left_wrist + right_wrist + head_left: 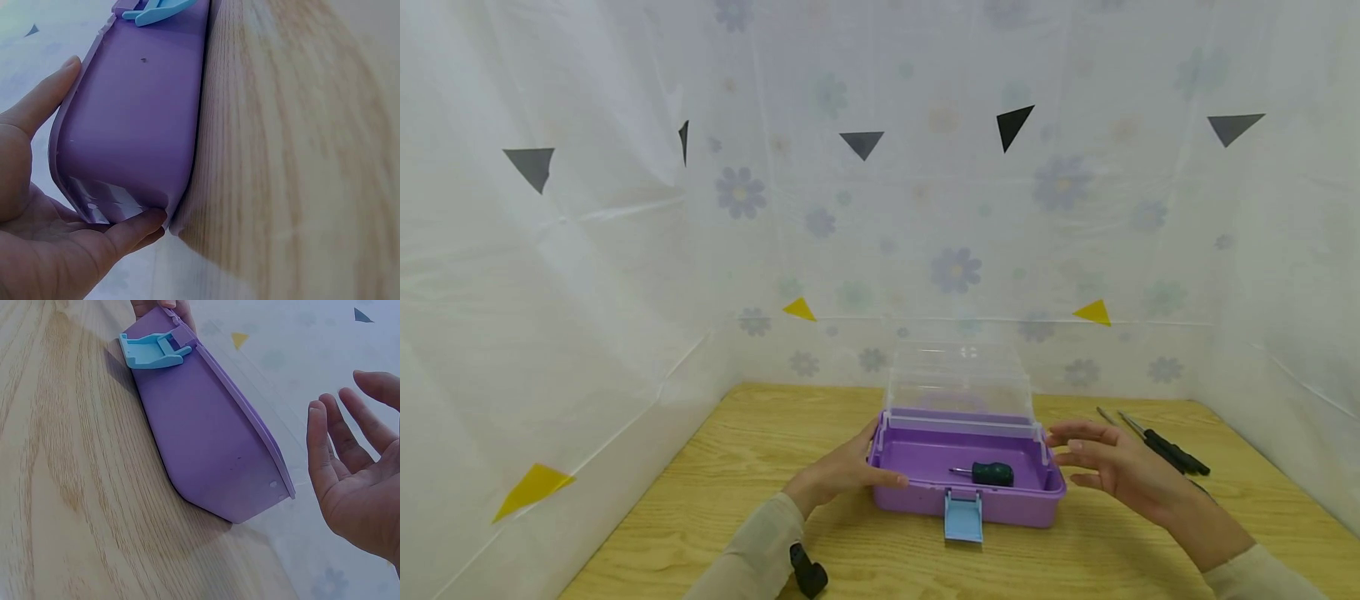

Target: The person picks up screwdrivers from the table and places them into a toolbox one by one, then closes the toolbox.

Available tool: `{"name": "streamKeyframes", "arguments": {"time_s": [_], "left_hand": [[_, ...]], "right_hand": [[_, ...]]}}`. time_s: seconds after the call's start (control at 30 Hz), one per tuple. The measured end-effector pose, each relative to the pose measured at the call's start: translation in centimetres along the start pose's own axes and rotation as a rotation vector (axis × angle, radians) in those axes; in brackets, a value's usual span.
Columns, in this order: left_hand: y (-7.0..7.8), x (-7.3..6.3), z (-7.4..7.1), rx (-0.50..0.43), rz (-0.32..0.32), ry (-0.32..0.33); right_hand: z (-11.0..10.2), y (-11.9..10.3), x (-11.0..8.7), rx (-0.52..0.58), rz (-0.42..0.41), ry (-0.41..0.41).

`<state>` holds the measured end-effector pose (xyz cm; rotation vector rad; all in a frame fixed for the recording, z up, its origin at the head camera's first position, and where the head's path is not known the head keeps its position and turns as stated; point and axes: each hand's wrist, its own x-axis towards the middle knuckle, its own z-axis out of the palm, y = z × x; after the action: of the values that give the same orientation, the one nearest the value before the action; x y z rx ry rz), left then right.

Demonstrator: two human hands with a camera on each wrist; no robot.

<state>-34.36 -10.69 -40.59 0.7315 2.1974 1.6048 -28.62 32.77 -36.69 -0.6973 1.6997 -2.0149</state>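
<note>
The left hand (842, 475) grips the left end of the box (913, 500), thumb along the smooth front rim, fingers bent against the end wall; the right hand (1131, 475) is spread beside the opposite end, its fingers slightly bent and parted, holding nothing, with a gap between it and the plastic; both wrists run into pale sleeves (752, 542).

The box sits upright on the table (775, 433), between the hands; it is purple, long and shallow, with rounded corners and a slightly glossy skin; its clear lid (955, 379) stands raised at the back; a pale blue latch (963, 521) juts from the middle of the front; inside, towards the right, lies a screwdriver (992, 474) with a stubby, dark green handle and a thin shaft.

Beyond the right hand lie tools (1180, 457) with black handles and slim metal shafts; the table shows yellowish wood grain; around it hangs a creased, translucent sheet (880, 225), with soft-edged flowers (957, 271) and sharp black and yellow triangles (862, 144).
</note>
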Motion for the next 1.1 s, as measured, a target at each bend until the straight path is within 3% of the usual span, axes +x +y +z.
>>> {"name": "streamKeyframes", "arguments": {"time_s": [1.1], "left_hand": [[-0.1, 0.0, -0.1, -0.008, -0.004, -0.008]], "right_hand": [[-2.7, -0.2, -2.6, -0.009, -0.038, 0.021]]}}
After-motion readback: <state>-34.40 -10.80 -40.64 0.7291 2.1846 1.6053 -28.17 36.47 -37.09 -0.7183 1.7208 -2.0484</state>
